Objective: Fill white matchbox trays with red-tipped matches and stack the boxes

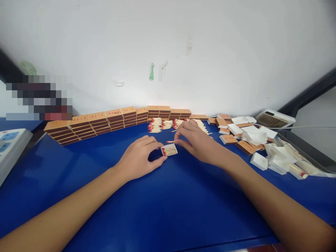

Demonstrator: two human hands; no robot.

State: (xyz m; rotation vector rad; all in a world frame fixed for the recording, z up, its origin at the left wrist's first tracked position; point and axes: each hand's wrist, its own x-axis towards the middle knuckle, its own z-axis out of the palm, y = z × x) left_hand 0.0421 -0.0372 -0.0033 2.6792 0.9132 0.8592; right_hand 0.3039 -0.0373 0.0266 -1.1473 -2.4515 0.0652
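A small white matchbox tray [169, 150] with red-tipped matches in it lies on the blue table [168, 206]. My left hand [140, 157] curls round the tray's left side, thumb and fingers closed on it. My right hand [195, 140] pinches a single match [170, 141] just above the tray's far edge. A heap of loose matches [164, 124] lies behind both hands.
Stacks of orange matchboxes [105, 122] line the wall at the back. On the right lies a jumble of white trays and orange sleeves [258, 140]. A white power strip [10, 147] sits at the left edge, a white device [275, 119] at the far right.
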